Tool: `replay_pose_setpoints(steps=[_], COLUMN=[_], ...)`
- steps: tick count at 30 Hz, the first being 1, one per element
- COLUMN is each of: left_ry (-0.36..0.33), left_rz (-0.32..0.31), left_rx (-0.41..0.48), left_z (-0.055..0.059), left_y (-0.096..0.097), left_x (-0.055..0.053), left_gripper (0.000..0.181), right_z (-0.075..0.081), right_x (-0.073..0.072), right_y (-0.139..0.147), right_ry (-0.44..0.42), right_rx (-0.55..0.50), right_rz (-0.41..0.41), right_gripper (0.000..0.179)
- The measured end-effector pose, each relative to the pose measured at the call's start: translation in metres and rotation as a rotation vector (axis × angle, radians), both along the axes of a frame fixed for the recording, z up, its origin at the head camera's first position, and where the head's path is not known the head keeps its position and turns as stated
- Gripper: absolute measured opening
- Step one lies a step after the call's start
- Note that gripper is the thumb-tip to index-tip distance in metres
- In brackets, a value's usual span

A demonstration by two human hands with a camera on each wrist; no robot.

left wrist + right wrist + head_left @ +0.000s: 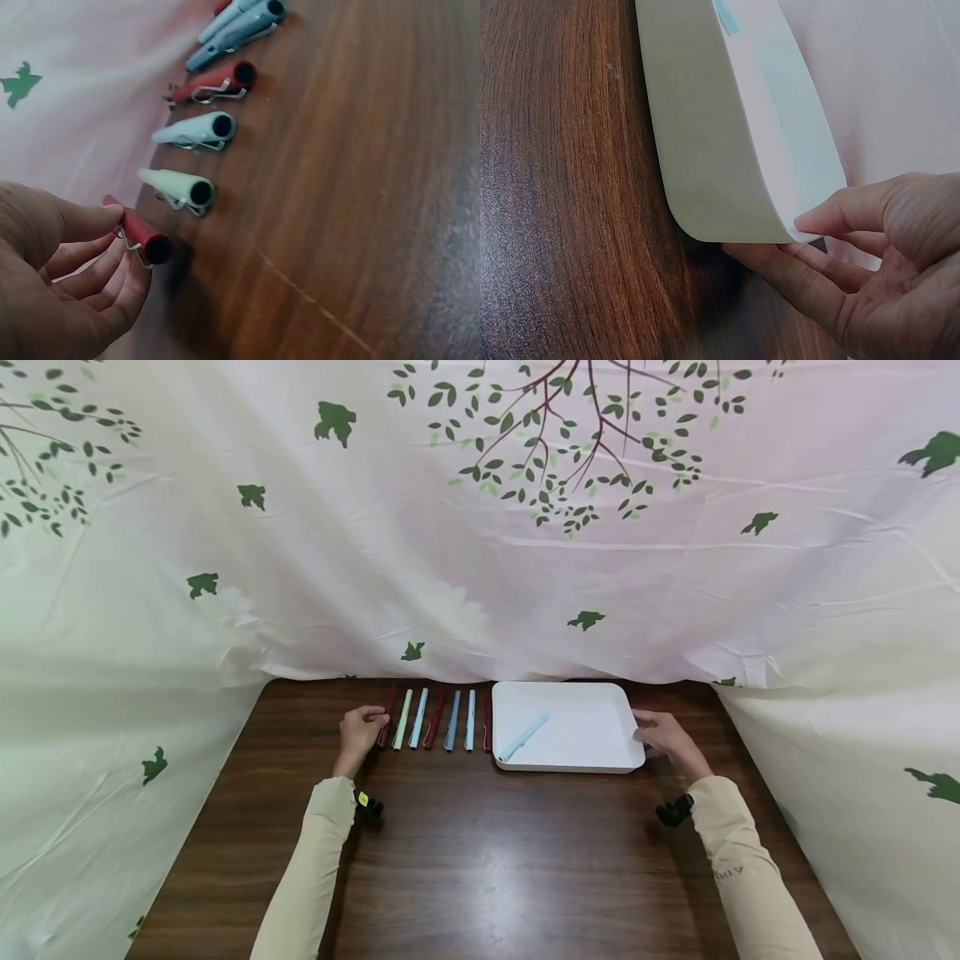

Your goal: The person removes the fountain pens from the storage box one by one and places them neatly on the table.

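Observation:
At the left end of a row of pens, my left hand (362, 735) pinches a dark red pen (142, 238) between thumb and fingers. Its metal clip and dark open end show in the left wrist view. Beside it lies a light green pen (402, 720), then a light blue pen (418, 718). A white tray (592, 727) stands right of the row, with one light blue pen (524, 737) lying slanted inside. My right hand (666, 742) grips the tray's right end, thumb over the rim and fingers outside and under it.
Further along the row lie another red pen (434, 720), a darker blue pen (452, 721), a light blue pen (470, 720) and a red pen (487, 720) close to the tray's left side. A printed cloth (480, 577) hangs behind the brown wooden table (495, 852).

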State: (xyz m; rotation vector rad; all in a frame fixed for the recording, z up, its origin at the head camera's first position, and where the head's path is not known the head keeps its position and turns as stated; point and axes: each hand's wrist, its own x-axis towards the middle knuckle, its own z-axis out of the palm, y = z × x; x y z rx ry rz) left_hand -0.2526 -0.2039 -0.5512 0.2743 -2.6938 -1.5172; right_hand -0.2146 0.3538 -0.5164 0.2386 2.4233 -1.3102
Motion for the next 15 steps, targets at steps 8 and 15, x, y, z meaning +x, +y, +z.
replay_pose_setpoints(steps=[8, 15], left_ry=[-0.010, 0.001], left_rz=[0.023, 0.085], left_rx=[-0.020, -0.077], left_z=[-0.0095, -0.0117], left_y=[0.0009, 0.0067], left_x=[-0.0016, -0.0009], left_gripper=[0.027, 0.025], right_z=[-0.0011, -0.0017], right_x=[-0.0020, -0.0023], right_y=[-0.0014, -0.0007], right_ry=[-0.011, -0.032], right_rx=[-0.001, 0.000], right_rz=[-0.016, -0.039], right_gripper=[0.065, 0.065])
